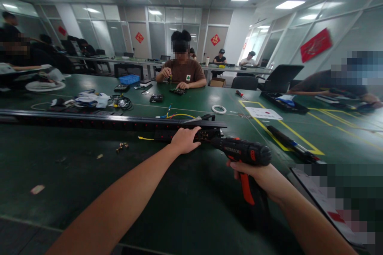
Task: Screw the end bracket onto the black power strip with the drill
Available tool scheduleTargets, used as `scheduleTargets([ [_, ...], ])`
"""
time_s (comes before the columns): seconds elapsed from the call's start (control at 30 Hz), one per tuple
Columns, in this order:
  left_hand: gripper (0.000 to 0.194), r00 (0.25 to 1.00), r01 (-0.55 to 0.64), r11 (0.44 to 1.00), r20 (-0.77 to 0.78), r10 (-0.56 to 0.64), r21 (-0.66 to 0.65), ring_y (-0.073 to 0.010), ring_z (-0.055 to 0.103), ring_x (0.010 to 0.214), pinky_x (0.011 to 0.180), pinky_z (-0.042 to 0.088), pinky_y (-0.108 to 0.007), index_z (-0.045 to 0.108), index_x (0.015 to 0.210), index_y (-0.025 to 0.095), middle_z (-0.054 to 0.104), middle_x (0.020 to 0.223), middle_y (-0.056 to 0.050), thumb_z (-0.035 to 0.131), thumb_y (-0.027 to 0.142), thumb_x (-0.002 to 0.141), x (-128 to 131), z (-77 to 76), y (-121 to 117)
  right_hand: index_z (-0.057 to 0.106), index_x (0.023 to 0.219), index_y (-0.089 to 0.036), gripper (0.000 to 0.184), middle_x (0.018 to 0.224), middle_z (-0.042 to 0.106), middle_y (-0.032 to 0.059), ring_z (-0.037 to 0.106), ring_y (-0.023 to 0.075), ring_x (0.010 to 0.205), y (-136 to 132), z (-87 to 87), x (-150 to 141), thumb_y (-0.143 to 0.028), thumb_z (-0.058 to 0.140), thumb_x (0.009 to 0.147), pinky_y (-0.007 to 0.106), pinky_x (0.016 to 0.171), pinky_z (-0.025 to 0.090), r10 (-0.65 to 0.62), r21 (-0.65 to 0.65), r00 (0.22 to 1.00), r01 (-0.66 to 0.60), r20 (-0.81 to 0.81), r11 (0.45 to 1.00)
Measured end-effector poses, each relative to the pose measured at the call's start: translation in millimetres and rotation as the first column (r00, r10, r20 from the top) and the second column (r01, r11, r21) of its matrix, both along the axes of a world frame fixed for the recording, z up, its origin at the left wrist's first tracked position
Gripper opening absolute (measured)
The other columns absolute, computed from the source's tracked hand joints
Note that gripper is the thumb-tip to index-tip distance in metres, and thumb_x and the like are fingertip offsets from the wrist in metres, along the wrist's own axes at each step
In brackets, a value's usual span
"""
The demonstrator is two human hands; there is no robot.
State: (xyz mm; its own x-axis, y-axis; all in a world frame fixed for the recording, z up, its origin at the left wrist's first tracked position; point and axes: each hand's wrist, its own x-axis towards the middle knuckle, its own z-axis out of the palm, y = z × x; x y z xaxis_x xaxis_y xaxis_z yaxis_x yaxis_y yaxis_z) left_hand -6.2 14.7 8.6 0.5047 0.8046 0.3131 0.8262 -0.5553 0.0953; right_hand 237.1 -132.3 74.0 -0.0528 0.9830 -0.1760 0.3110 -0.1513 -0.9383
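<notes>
A black and orange cordless drill (245, 151) is in my right hand (254, 170), its handle wrapped by my fingers. The drill's nose points left, at the end of a small black metal assembly (206, 134). My left hand (184, 142) is closed over this assembly, thumb and fingers stretched toward the drill tip. Where the bit meets the part is too small to make out. Along the far side of the assembly runs a long black rail (119, 121) with small red marks. Yellow and blue cables (179, 116) lie just behind it.
Loose brass-coloured screws (122, 147) lie left of my arm. Behind the rail are a bundle of cables (120, 102), a white tape roll (219, 109) and a blue basket (129, 79). A black pole-like tool (293, 143) lies at right. Across the table a person (183, 67) works.
</notes>
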Motion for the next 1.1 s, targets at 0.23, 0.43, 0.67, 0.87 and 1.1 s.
scheduleTargets([
  [0.23,0.069,0.999,0.031,0.999,-0.022,-0.03,0.021,-0.0327,0.067,0.114,0.097,0.047,-0.045,0.041,0.153,0.028,0.072,0.127,-0.01,0.062,0.054,0.093,0.2,-0.9,-0.8,0.074,0.088,-0.018,0.031,0.062,0.069,0.0022,0.064,0.021,0.064,-0.8,1.3,-5.0,-0.044,0.081,0.073,0.032,0.063,0.047,0.002,-0.014,0.997,-0.001,0.082,1.0],
  [0.43,0.064,1.0,0.006,1.0,-0.023,-0.005,0.01,-0.0322,0.069,0.11,0.094,0.048,-0.043,0.048,0.147,0.029,0.074,0.121,-0.009,0.063,0.059,0.092,2.1,1.8,-2.1,0.073,0.083,-0.018,0.027,0.063,0.069,0.0024,0.063,0.0203,0.064,0.5,-1.0,-3.6,-0.043,0.078,0.076,0.032,0.064,0.047,0.016,0.008,0.993,-0.017,0.115,1.0],
  [0.67,0.059,1.0,0.018,1.0,-0.022,-0.018,-0.002,-0.0313,0.069,0.111,0.094,0.047,-0.042,0.048,0.144,0.027,0.074,0.121,-0.009,0.064,0.054,0.094,2.0,1.7,-0.8,0.073,0.08,-0.018,0.026,0.064,0.07,0.0038,0.063,0.0208,0.064,3.3,-5.5,0.4,-0.044,0.073,0.076,0.032,0.063,0.046,0.02,0.022,0.992,-0.023,0.128,0.999],
  [0.87,0.059,1.0,0.024,1.0,-0.017,-0.023,0.006,-0.0316,0.068,0.111,0.093,0.047,-0.043,0.047,0.144,0.026,0.074,0.121,-0.009,0.064,0.053,0.095,2.5,-0.1,-0.2,0.068,0.069,-0.019,0.025,0.064,0.067,0.0027,0.06,0.0185,0.062,2.9,-6.1,-0.7,-0.042,0.071,0.079,0.031,0.062,0.045,0.037,0.033,0.976,-0.046,0.217,0.998],
  [1.1,0.061,0.999,0.038,0.999,0.001,-0.038,0.023,-0.0317,0.068,0.111,0.093,0.047,-0.043,0.046,0.146,0.026,0.073,0.122,-0.008,0.064,0.053,0.094,1.6,-2.8,0.7,0.069,0.071,-0.019,0.024,0.062,0.066,0.0023,0.06,0.0193,0.062,4.8,-9.4,1.8,-0.043,0.07,0.078,0.031,0.062,0.046,0.041,0.062,0.97,-0.057,0.24,0.996],
])
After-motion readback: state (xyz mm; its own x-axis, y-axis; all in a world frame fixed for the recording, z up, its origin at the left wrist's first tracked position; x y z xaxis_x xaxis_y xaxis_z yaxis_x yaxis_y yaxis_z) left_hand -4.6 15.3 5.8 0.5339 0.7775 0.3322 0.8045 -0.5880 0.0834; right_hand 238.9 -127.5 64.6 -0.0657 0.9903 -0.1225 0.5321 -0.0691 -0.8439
